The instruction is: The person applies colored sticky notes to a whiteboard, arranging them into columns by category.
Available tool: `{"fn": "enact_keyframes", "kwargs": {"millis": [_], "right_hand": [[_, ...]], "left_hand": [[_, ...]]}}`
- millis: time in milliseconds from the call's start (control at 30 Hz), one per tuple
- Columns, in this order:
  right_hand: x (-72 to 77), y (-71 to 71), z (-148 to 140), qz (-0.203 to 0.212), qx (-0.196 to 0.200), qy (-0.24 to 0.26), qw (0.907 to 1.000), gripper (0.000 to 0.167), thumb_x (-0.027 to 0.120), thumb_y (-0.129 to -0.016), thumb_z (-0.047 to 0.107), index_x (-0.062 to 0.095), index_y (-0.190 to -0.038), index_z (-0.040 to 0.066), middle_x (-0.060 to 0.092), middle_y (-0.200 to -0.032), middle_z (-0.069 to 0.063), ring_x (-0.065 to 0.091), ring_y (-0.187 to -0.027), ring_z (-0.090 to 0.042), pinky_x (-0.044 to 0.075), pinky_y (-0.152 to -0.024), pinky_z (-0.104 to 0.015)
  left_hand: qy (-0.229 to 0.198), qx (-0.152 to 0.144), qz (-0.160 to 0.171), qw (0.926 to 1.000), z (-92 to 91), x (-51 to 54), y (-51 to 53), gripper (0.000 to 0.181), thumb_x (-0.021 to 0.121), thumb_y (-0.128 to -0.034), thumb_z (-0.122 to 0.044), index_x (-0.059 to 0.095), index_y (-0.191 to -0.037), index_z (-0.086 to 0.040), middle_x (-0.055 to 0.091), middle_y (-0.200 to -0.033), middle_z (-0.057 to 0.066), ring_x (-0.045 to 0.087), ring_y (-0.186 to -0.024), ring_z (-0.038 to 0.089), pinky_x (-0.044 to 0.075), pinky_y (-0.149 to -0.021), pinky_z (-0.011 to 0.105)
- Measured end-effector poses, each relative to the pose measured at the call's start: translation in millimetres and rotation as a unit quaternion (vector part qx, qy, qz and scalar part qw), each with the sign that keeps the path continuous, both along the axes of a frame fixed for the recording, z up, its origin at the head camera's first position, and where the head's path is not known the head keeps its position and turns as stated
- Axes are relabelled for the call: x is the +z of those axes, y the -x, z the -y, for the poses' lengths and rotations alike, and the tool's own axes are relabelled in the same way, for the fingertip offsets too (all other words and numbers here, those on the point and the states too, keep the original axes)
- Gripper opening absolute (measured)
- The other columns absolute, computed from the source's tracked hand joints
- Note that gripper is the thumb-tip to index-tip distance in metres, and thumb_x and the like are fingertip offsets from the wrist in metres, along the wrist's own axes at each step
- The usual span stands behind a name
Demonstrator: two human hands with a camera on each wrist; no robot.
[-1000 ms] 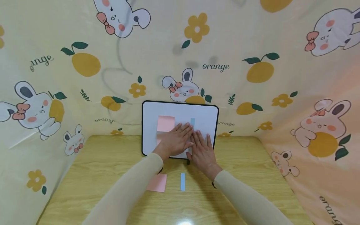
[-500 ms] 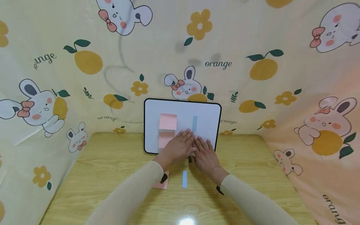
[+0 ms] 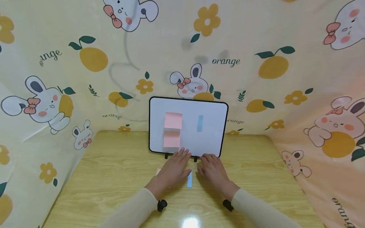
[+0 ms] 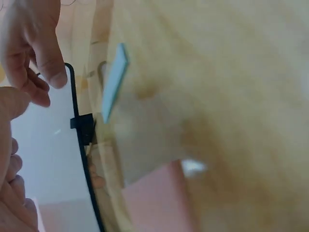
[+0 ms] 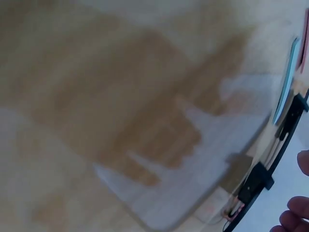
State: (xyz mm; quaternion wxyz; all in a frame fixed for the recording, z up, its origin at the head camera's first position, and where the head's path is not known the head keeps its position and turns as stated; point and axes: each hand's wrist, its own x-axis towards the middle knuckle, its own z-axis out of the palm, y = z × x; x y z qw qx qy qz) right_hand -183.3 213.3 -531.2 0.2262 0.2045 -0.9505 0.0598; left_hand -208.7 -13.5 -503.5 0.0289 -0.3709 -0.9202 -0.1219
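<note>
A white board with a black rim (image 3: 212,139) stands upright on small black feet. On its left half two pink sticky notes (image 3: 173,120) sit one above the other; a narrow blue sticky note (image 3: 200,123) is on the right half. My left hand (image 3: 174,167), fingers straight, is in front of the board's lower edge and holds nothing. Beside it my right hand (image 3: 214,169) has loosely bent fingers near the bottom rim, also without anything in its grasp. Between them on the table lies a blue sticky-note pad (image 4: 115,84). A pink sticky-note pad (image 4: 157,203) is mostly hidden by my left hand in the head view.
The wood-patterned table (image 3: 114,171) carries the board and the pads. Behind and on both sides hangs a cloth (image 3: 159,47) printed with rabbits and oranges. Black straps with small devices (image 3: 162,205) are on both wrists.
Both hands have slid down off the board's surface toward its lower edge and the table, uncovering the lower pink note and the whole blue note. The head view has tilted slightly.
</note>
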Motion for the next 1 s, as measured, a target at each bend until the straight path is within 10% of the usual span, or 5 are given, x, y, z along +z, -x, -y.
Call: {"fn": "enact_keyframes", "kwargs": {"millis": [400, 1000], "right_hand": [[-7.5, -30.4, 13.9, 0.109, 0.083, 0.011, 0.9905, 0.043, 0.075, -0.098, 0.030, 0.067, -0.128, 0.001, 0.069, -0.133, -0.016, 0.062, -0.130, -0.036, 0.050, -0.113, -0.056], [-14.0, -41.8, 15.8, 0.201, 0.105, -0.069, 0.9714, 0.058, 0.060, -0.107, 0.043, 0.058, -0.149, 0.004, 0.056, -0.157, -0.013, 0.046, -0.151, -0.035, 0.041, -0.120, -0.062]], "left_hand": [[0.003, -0.011, 0.090, 0.9959, 21.2, -25.4, -24.2, 0.074, 0.060, -0.1052, -0.048, 0.039, -0.163, -0.006, 0.035, -0.172, 0.010, 0.019, -0.164, 0.027, 0.018, -0.134, 0.045], [0.082, -0.054, 0.110, 0.9890, 27.7, -39.1, -22.4, 0.114, 0.061, -0.0869, -0.080, 0.025, -0.169, -0.010, 0.022, -0.176, 0.005, 0.012, -0.165, 0.024, 0.017, -0.135, 0.044]]}}
